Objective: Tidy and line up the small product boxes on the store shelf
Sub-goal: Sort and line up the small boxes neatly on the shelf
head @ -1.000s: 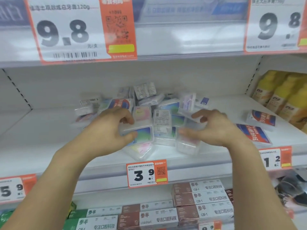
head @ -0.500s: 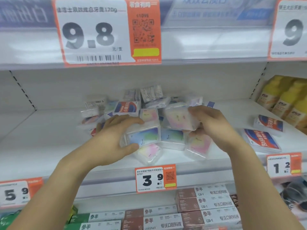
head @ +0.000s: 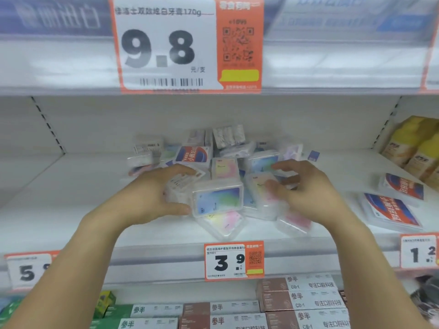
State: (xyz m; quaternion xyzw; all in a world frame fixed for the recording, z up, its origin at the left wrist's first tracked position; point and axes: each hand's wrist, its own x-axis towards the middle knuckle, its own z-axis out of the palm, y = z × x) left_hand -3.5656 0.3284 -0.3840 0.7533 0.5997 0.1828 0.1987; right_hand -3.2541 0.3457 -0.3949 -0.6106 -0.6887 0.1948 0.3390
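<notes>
Where price tags [head: 234, 261] line its edge, the white shelf [head: 59, 186] holds jumbled boxes [head: 217, 200].

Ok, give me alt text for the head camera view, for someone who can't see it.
Two bare hands work a jumbled pile of small clear product boxes on a white store shelf: the left hand grips boxes, the right hand reaches in. A 3.9 price tag hangs below.

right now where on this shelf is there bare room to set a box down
Bare shelf lies left of the left hand, out to the side wall. A narrower strip runs between the right hand and the red-label boxes. The middle pile is crowded.
</notes>
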